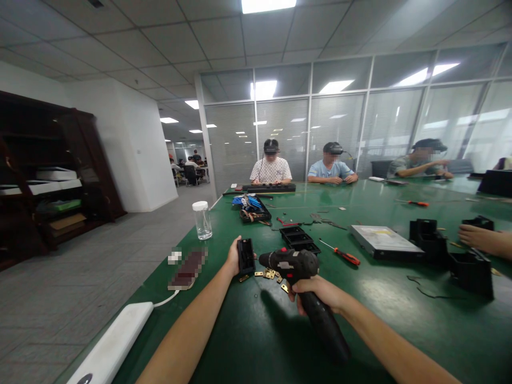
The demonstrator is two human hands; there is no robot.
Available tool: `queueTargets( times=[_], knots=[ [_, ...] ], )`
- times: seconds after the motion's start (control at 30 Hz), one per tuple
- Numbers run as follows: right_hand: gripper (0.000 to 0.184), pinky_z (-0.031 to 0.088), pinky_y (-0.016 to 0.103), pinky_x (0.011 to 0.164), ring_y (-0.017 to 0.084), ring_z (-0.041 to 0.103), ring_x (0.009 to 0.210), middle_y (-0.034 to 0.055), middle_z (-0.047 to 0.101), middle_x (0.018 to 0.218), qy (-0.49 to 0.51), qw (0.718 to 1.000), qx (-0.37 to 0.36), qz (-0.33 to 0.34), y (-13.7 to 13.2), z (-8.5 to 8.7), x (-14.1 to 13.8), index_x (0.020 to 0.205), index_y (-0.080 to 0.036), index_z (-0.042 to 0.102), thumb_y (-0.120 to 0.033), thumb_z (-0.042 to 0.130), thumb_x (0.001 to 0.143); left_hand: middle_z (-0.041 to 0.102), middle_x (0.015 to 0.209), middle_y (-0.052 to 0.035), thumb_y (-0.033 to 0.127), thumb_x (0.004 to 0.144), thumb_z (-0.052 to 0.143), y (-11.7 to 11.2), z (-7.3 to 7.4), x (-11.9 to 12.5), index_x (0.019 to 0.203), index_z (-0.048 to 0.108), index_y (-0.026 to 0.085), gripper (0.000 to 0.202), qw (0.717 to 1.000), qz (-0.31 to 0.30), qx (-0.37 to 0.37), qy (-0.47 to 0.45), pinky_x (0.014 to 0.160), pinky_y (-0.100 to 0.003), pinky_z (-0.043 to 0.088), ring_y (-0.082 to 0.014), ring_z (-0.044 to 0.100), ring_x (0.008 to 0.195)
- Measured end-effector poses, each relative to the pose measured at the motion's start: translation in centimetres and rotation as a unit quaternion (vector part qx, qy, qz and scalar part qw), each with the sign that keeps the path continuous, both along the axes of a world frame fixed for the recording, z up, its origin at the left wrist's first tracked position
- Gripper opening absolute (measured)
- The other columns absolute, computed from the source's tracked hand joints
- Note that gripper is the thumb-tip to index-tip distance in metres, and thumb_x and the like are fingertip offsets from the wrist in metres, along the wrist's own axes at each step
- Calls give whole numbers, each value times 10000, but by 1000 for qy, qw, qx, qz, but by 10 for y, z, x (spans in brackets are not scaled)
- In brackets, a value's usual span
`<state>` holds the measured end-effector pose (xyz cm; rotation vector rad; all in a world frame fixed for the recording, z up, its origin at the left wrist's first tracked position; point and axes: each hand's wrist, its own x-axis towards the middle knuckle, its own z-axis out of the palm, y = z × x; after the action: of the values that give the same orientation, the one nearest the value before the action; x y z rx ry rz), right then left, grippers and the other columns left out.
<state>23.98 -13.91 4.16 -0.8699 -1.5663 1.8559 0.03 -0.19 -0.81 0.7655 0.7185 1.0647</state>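
Note:
My left hand (234,260) is closed around a small black plastic box (246,256), held upright above the green table with its hollow side facing me. In my right hand (320,292) is a black cordless drill (294,264), gripped by its handle, its chuck pointing left at the box. A small gap shows between the chuck and the box. Several brass plates (270,273) lie on the table just below the drill's front end. Black plastic trays (299,239) sit behind the drill.
A screwdriver (347,256) and a disc drive (384,241) lie to the right, near more black housings (472,272) and a co-worker's hand (480,236). On the left stand a clear jar (202,221) and a white power strip (116,341). Blue-wrapped parts (248,204) lie further back.

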Motion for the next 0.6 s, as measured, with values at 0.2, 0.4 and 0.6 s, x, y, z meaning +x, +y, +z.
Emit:
queueTargets(
  times=[0.2, 0.4, 0.6],
  knots=[
    [168, 392, 233, 431, 136, 532, 492, 41, 531, 664, -1, 1000, -3, 3, 1, -1, 0, 705, -107, 468, -249, 436, 621, 556, 541, -85, 570, 601, 338, 1, -2, 0, 649, 493, 118, 480, 1000, 7, -2, 5, 505, -326, 406, -214, 547, 529],
    [176, 394, 237, 432, 137, 530, 485, 42, 532, 657, -2, 1000, 3, 6, 2, -4, 2, 712, -104, 471, -253, 430, 629, 557, 552, -80, 554, 614, 334, -2, 1, 2, 645, 488, 124, 458, 1000, 14, 7, 1, 494, -314, 408, -208, 550, 539],
    [189, 400, 244, 447, 139, 532, 487, 42, 537, 642, -7, 1000, -1, -2, 1, -1, 2, 714, -102, 473, -259, 447, 612, 556, 554, -81, 562, 602, 342, -1, 2, 0, 653, 494, 121, 469, 1000, -4, 9, -1, 507, -322, 405, -215, 547, 541]
  ],
)
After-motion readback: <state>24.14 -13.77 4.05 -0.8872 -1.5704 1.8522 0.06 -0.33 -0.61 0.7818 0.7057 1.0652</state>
